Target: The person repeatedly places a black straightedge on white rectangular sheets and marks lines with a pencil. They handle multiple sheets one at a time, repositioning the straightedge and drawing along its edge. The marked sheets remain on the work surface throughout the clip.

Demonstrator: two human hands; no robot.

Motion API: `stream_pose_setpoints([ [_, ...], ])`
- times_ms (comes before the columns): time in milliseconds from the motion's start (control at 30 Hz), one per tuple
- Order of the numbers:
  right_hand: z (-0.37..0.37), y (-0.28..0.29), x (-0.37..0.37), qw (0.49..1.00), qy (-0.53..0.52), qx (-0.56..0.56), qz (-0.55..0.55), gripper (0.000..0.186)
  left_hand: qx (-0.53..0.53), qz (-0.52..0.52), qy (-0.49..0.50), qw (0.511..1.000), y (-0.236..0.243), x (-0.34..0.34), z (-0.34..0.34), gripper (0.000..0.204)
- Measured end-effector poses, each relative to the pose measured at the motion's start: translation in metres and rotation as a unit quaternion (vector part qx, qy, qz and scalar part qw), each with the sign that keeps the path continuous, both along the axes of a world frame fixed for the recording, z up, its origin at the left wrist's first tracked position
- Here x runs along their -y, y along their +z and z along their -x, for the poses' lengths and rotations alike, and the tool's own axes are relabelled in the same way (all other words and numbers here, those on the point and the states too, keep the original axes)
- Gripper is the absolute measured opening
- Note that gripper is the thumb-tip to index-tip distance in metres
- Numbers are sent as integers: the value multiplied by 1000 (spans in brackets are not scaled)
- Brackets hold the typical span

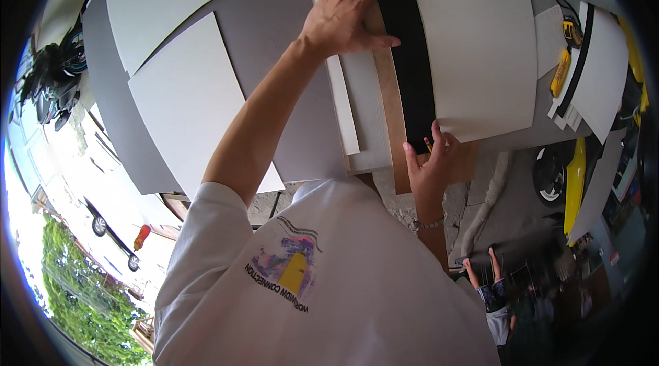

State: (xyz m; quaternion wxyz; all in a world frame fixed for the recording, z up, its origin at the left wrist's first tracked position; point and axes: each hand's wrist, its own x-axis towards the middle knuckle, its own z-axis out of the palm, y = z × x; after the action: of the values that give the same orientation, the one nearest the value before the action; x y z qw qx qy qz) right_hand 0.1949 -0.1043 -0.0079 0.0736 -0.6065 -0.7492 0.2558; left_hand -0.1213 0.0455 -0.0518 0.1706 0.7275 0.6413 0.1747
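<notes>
Right grip (430, 172) holds one pencil (428, 143); left grip (347, 17) touches one black strip (413, 81).

Left hand (347, 12) and right hand (432, 163) bound free room over black strip (414, 84).

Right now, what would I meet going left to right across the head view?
Slanted white sheet, narrow white strip, narrow brown strip, long flat black strip, wide white sheet, slim yellow tool.
</notes>
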Motion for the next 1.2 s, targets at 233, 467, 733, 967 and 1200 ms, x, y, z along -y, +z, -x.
stream_pose_setpoints([
  [233,-1,-1,-1,1000,10,13,-12,81,23,-69,19,997,-10,3,-1,125],
  [467,-2,-1,-1,1000,12,8,-13,81,5,-73,16,997,-13,3,0,126],
  [733,-2,0,-1,1000,8,-6,-11,81,1,-72,18,997,-11,3,-1,124],
  [967,5,6,-2,1000,6,30,-5,79,-23,-21,17,999,-1,0,-3,121],
  [1200,7,9,-3,999,9,47,0,81,-60,34,-9,998,20,20,-40,93],
])
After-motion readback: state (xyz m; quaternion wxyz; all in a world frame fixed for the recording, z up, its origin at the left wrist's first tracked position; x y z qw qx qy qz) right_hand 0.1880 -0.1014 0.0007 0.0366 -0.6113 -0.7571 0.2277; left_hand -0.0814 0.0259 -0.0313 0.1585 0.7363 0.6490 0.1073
